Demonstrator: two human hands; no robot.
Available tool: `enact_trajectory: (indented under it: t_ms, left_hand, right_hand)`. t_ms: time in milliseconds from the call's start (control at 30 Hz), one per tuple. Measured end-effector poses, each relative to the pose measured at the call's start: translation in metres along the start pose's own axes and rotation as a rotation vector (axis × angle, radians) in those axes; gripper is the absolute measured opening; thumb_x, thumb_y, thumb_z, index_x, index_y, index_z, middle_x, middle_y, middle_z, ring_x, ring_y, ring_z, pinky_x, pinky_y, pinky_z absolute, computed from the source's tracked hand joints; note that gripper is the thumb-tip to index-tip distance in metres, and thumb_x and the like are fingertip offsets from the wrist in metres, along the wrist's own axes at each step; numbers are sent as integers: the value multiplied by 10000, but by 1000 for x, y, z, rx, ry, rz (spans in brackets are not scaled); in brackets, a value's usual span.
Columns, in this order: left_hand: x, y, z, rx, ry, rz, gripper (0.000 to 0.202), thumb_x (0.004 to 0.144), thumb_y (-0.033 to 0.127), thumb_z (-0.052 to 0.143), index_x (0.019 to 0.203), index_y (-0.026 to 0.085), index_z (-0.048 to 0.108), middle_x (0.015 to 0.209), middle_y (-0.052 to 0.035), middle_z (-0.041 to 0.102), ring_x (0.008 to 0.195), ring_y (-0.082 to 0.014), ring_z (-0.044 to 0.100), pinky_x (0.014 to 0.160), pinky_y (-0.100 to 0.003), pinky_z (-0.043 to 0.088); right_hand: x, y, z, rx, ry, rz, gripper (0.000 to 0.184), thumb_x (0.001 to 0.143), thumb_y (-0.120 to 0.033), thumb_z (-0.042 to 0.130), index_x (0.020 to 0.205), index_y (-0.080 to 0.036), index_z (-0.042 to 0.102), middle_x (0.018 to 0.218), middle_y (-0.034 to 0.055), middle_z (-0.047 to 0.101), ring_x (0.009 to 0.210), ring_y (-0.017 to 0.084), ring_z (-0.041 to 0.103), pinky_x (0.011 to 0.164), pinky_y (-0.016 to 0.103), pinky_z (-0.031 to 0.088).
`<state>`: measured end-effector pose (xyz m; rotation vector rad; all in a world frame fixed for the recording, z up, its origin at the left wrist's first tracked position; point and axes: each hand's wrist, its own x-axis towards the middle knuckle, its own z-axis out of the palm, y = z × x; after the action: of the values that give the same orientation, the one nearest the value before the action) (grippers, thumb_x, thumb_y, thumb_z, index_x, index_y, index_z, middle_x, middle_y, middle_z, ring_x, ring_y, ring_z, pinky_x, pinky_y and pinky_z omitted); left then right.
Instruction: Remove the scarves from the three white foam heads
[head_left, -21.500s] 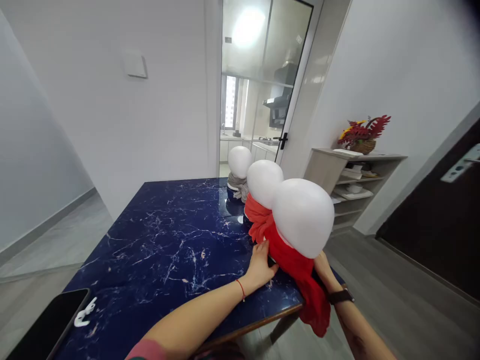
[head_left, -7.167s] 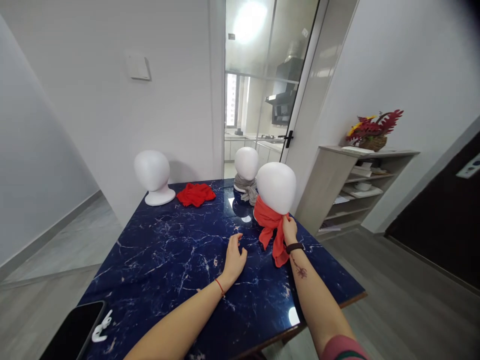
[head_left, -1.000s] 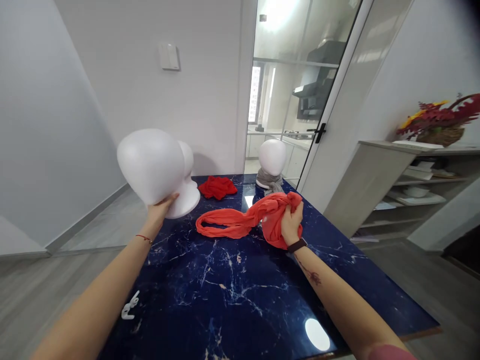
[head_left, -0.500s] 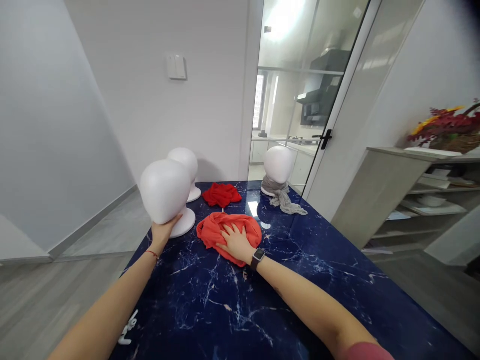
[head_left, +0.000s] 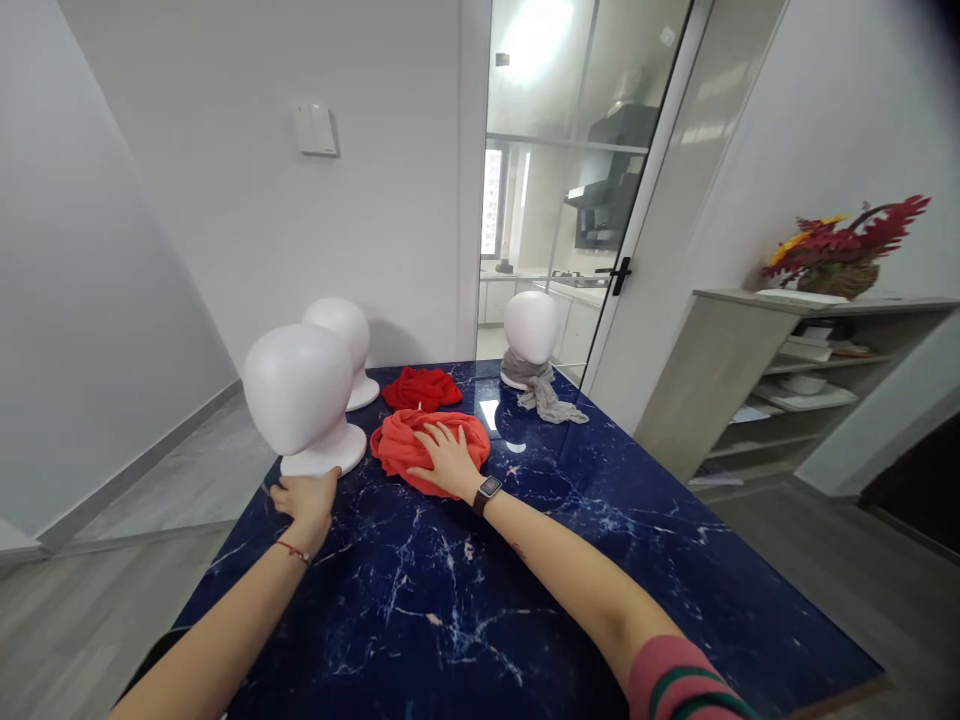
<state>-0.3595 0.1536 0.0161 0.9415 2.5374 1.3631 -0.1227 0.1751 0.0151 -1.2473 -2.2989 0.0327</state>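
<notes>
On the dark blue table stands a white foam mannequin head [head_left: 300, 385], with a second mannequin head [head_left: 341, 335] behind it. My left hand [head_left: 306, 502] is at the front edge of the nearer head's base, thumb and fingers apart, not wrapped round its neck. Flat on a bunched coral-red scarf [head_left: 390, 450] rests my right hand [head_left: 446, 462], fingers spread. A darker red scarf [head_left: 421, 386] lies crumpled just behind the coral one. Farther right, a third mannequin head [head_left: 531, 325] wears a grey scarf [head_left: 541, 390] round its neck, one end trailing on the table.
The marble-patterned table [head_left: 450, 620] meets a white wall at the back. A glass door [head_left: 555, 200] stands behind the third head. To the right is a shelf unit [head_left: 667, 390] holding papers and dishes, with a flower basket [head_left: 836, 275] on top.
My left hand has slid down from the nearer head's neck to its base edge. My right hand stays on the coral scarf. The view has shifted to the right.
</notes>
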Motion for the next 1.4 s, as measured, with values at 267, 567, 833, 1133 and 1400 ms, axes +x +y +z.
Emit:
enact_trajectory:
  t_ms: [267, 567, 833, 1133, 1400]
  left_hand:
    - [-152, 45, 8, -172, -426, 1003, 553, 782, 178, 497, 1330, 236, 444, 1444, -97, 381, 1378, -248, 286, 1145, -442, 256]
    - [-160, 55, 83, 97, -544, 1119, 421, 865, 165, 379, 1225, 213, 591, 1410, -104, 481, 1339, -300, 372, 1105, -510, 294]
    - [-157, 56, 94, 101, -500, 1006, 497, 889, 378, 411, 1325, 160, 510, 1407, -159, 473, 1335, -319, 381, 1110, -506, 292]
    - [-161, 59, 88, 215, -429, 1052, 495, 932, 401, 348, 1323, 146, 511, 1419, -113, 474, 1335, -287, 390, 1097, -491, 335]
    - [-158, 58, 93, 231, -381, 1045, 478, 930, 341, 358, 1326, 110, 496, 1407, -150, 478, 1314, -284, 422, 1095, -472, 343]
  right_hand:
    - [-57, 31, -37, 107, 281, -12, 409, 896, -351, 479, 1261, -165, 488, 1296, 115, 518, 1231, 212, 440, 1076, 395, 315]
    - [-78, 169, -44, -40, 508, 460, 418, 838, -306, 456, 1205, -105, 470, 1165, 165, 531, 1133, 289, 482, 956, 462, 418]
    - [-5, 256, -55, -111, 443, 668, 481, 820, -263, 476, 1280, -122, 480, 1324, 191, 424, 1207, 303, 437, 998, 456, 359]
    - [47, 277, -37, 58, 257, 853, 385, 730, -211, 616, 1101, -108, 586, 1084, 202, 579, 930, 271, 618, 819, 363, 439]
    - [27, 228, -39, 167, 448, 807, 243, 756, -338, 496, 928, -174, 548, 794, 71, 620, 764, 225, 582, 715, 292, 407]
